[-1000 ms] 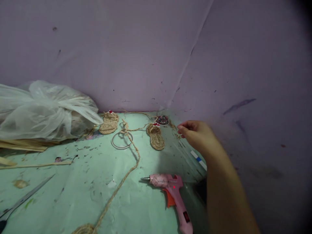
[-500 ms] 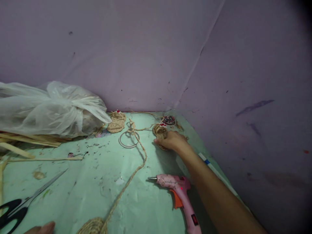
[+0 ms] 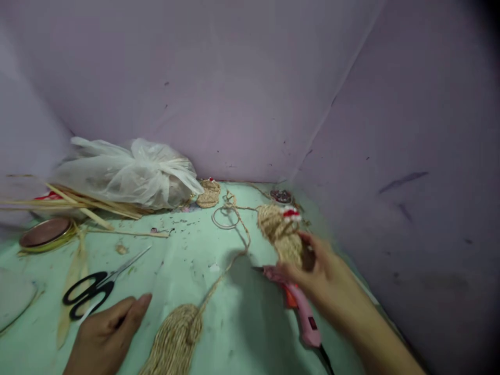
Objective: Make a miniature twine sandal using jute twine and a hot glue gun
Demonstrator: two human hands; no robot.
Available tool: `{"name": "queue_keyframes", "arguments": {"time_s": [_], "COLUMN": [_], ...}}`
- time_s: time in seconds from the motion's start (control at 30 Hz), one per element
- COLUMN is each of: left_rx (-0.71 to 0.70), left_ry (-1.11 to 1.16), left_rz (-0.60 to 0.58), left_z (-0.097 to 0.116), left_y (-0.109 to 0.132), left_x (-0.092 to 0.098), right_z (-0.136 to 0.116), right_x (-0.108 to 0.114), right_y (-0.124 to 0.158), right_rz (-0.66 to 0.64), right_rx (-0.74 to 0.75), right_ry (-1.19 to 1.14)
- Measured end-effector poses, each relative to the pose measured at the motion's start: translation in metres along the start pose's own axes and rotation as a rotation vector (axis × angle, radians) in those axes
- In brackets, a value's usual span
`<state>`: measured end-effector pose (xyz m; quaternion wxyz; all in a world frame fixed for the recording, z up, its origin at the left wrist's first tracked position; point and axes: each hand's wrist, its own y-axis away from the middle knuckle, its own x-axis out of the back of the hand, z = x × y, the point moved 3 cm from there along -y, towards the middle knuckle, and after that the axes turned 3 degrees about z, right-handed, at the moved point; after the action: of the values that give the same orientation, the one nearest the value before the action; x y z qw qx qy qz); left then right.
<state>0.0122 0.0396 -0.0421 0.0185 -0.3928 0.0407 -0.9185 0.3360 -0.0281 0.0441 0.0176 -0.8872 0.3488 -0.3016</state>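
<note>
One small woven sandal [image 3: 273, 224], trimmed with red and white beads [image 3: 291, 213], is held up off the green table [image 3: 222, 338], its near end clamped between the thumb and fingers of the right hand [image 3: 324, 268]. From where I stand, the pink glue gun [image 3: 308, 315] lies beneath those fingers, partly hidden. Well to their left, the left hand [image 3: 107, 333] has its fingers curled in together; a coiled rope piece [image 3: 175, 336] sits right of its thumb, black-handled scissors [image 3: 102, 287] just beyond its knuckles.
</note>
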Motion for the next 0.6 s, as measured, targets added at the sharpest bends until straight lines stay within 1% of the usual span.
{"name": "queue_keyframes", "arguments": {"time_s": [0.03,0.1,0.13,0.17,0.23,0.27,0.33,0.4,0.5,0.6], "left_rx": [-0.021,-0.057,-0.066,-0.078,-0.091,-0.098,-0.11,-0.103,-0.096,-0.109], "left_ry": [-0.01,-0.033,-0.041,-0.058,-0.067,-0.067,-0.053,-0.061,-0.079,-0.09], "left_rz": [-0.003,-0.025,-0.029,-0.015,-0.009,-0.007,0.007,0.01,0.013,0.015], "left_z": [0.005,0.012,0.013,0.014,0.017,0.019,0.022,0.025,0.026,0.025], "left_y": [0.0,0.0,-0.001,0.0,0.001,0.002,0.004,0.006,0.006,0.006], "left_x": [0.002,0.004,0.005,0.006,0.008,0.008,0.01,0.011,0.011,0.01], "right_z": [-0.002,-0.001,0.003,0.01,0.026,0.033,0.044,0.05,0.056,0.06], "right_x": [-0.003,-0.012,-0.018,-0.023,-0.029,-0.029,-0.026,-0.019,-0.011,-0.009], "right_y": [0.03,0.084,0.106,0.124,0.148,0.153,0.156,0.152,0.146,0.144], "right_rz": [-0.029,0.015,0.01,-0.01,-0.09,-0.148,-0.254,-0.311,-0.316,-0.266], "right_rx": [-0.017,-0.059,-0.11,-0.186,-0.342,-0.411,-0.526,-0.626,-0.722,-0.733], "right_ry": [-0.012,0.01,0.026,0.028,-0.026,-0.09,-0.279,-0.484,-0.69,-0.825]}}
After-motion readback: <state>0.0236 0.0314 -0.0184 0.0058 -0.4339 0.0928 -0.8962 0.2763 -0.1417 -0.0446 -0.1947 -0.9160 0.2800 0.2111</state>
